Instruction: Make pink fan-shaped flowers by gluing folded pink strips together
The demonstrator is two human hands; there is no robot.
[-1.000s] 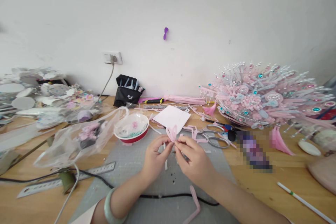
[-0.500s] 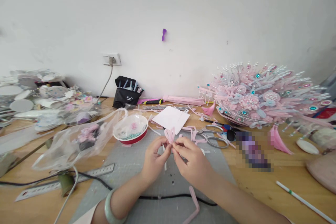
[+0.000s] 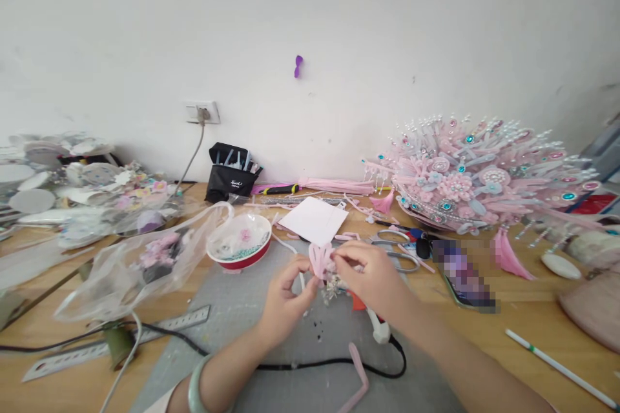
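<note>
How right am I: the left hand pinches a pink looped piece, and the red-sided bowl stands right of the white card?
Not quite: the head view shows the red-sided bowl left of the white card. The left hand does pinch a pink looped piece.

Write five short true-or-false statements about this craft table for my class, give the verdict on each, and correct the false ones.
1. The left hand holds a looped, fuzzy pink piece. True.
2. The black rectangular pouch is closed, with nothing showing inside. False: the pouch is open, and slim tools stick up out of it.
3. The round red-and-white bowl contains small turquoise beads. True.
4. The small purple bow-shaped ornament lies on the wooden table. False: the ornament is up on the pale, plain wall.
5. A thin black cable crosses the flat grey mat. True.
</note>
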